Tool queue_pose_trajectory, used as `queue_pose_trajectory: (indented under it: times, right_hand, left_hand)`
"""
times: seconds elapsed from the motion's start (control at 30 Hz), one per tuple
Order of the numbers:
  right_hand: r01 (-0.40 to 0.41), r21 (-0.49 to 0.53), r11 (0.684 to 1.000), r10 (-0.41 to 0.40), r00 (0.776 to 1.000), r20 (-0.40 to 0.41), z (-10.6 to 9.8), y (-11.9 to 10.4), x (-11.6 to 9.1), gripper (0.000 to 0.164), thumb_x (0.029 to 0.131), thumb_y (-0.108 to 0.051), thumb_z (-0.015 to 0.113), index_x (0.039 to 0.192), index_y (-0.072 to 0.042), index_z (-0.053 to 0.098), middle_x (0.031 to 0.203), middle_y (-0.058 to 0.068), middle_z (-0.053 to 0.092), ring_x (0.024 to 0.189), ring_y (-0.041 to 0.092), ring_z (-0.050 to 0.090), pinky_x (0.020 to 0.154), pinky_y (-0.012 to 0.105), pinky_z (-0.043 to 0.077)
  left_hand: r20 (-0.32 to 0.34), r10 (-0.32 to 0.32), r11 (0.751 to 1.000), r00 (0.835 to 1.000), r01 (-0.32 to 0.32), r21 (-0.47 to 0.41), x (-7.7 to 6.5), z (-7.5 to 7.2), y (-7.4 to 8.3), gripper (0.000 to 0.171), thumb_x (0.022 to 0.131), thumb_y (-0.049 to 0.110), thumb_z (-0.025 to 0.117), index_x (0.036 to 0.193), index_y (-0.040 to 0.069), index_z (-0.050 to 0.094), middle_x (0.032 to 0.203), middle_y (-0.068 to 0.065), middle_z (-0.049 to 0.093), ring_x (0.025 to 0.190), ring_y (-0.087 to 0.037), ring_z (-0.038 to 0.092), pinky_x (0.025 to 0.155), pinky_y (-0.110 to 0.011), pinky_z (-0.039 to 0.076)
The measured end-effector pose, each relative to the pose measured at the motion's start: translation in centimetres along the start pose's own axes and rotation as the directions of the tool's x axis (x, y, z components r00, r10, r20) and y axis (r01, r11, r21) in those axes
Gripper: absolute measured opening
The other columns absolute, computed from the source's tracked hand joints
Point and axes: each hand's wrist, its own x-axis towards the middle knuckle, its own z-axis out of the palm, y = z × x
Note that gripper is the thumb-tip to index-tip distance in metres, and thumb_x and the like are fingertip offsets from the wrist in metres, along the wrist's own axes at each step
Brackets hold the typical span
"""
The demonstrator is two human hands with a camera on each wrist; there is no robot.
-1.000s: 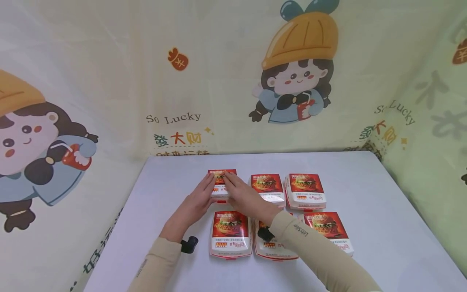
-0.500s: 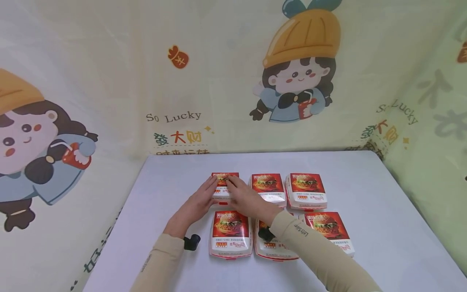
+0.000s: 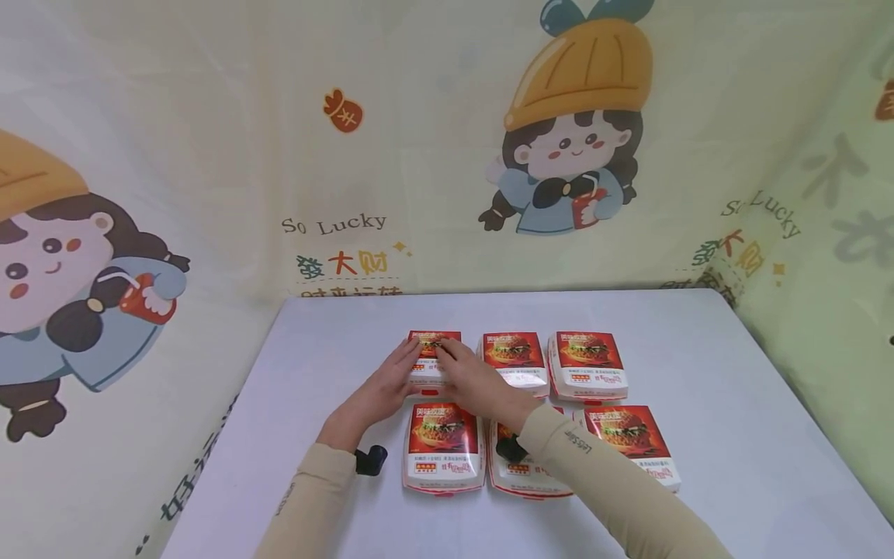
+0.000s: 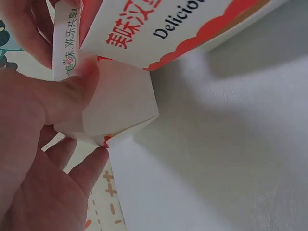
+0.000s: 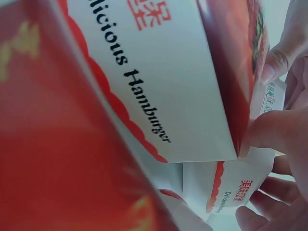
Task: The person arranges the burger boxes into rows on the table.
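Observation:
A red-and-white hamburger box [image 3: 429,361] with a burger picture on its lid lies at the left of the back row. My left hand [image 3: 386,388] grips its left side and my right hand [image 3: 482,382] its right, with fingertips over the lid. In the left wrist view, the left thumb [image 4: 79,89] presses the box's white end panel [image 4: 122,94], with other fingers below. The right hand [image 5: 284,139] curls at the box end in the right wrist view, its thumb at the lid corner. A black wrist camera [image 3: 370,460] is on each wrist.
To the right in the back row stand two matching boxes, one near [image 3: 513,357] and one farther box [image 3: 590,365]. A front row holds a left box [image 3: 443,446], a middle box [image 3: 527,470] partly under the right forearm, and a right box [image 3: 632,435]. A patterned cloth [image 3: 433,155] hangs behind the table [image 3: 335,326].
Both hands have shifted the back-left box a little to the right and towards me, narrowing its gap to the neighbouring box. The other boxes keep their places.

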Motion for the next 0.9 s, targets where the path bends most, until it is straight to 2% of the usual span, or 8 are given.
queue_pose_trajectory:
  times: [0.17, 0.33, 0.57, 0.73, 0.9]
  right_hand:
    - [-0.004, -0.015, 1.0, 0.004, 1.0, -0.003, 0.0, 0.1, -0.2, 0.075, 0.09, -0.026, 0.073, 0.152, -0.004, 0.037, 0.16, 0.014, 0.031, 0.147, 0.028, 0.034, 0.112, 0.041, 0.044]
    - [-0.01, -0.027, 1.0, 0.009, 1.0, -0.002, -0.1, 0.1, -0.3, 0.07, 0.091, -0.023, 0.073, 0.149, -0.003, 0.041, 0.159, 0.014, 0.033, 0.147, 0.029, 0.035, 0.113, 0.042, 0.043]
    - [0.003, -0.041, 0.999, -0.004, 0.999, -0.035, -0.4, 0.2, -0.6, 0.057, 0.094, -0.021, 0.068, 0.144, -0.002, 0.048, 0.155, 0.016, 0.04, 0.143, 0.029, 0.04, 0.113, 0.043, 0.043]
    - [0.017, -0.037, 0.999, -0.019, 0.999, -0.051, -0.5, 0.3, -0.8, 0.053, 0.094, -0.02, 0.066, 0.141, 0.0, 0.051, 0.152, 0.017, 0.042, 0.141, 0.029, 0.042, 0.112, 0.043, 0.044]
    - [-0.042, 0.024, 0.999, 0.043, 0.998, -0.043, -1.7, 0.4, -1.6, 0.054, 0.095, -0.025, 0.066, 0.142, -0.003, 0.051, 0.154, 0.014, 0.04, 0.142, 0.028, 0.041, 0.111, 0.044, 0.045]
  left_hand:
    - [0.016, -0.026, 0.999, 1.0, 0.026, 0.019, 0.2, 0.2, 0.1, 0.079, 0.092, 0.009, 0.067, 0.158, 0.008, 0.023, 0.168, -0.007, 0.014, 0.156, -0.028, 0.009, 0.12, -0.046, 0.031]
    - [0.003, -0.038, 0.999, 0.999, 0.038, 0.04, 0.2, 0.4, 0.1, 0.068, 0.097, 0.006, 0.06, 0.156, 0.008, 0.028, 0.167, -0.005, 0.017, 0.155, -0.026, 0.014, 0.121, -0.044, 0.03]
    - [-0.053, 0.011, 1.0, 0.999, -0.01, 0.022, 0.0, 0.6, 0.2, 0.056, 0.1, 0.004, 0.051, 0.153, 0.005, 0.034, 0.164, -0.008, 0.026, 0.152, -0.028, 0.024, 0.119, -0.044, 0.033]
    - [-0.071, 0.034, 0.999, 0.997, -0.032, 0.03, -0.4, 0.4, 0.4, 0.057, 0.097, -0.003, 0.052, 0.152, 0.004, 0.037, 0.163, -0.009, 0.029, 0.151, -0.028, 0.027, 0.117, -0.044, 0.036]
    - [-0.088, 0.041, 0.998, 0.995, -0.036, 0.053, -0.9, -0.3, 0.9, 0.061, 0.094, -0.006, 0.053, 0.152, 0.005, 0.037, 0.162, -0.009, 0.03, 0.15, -0.028, 0.028, 0.115, -0.044, 0.039]
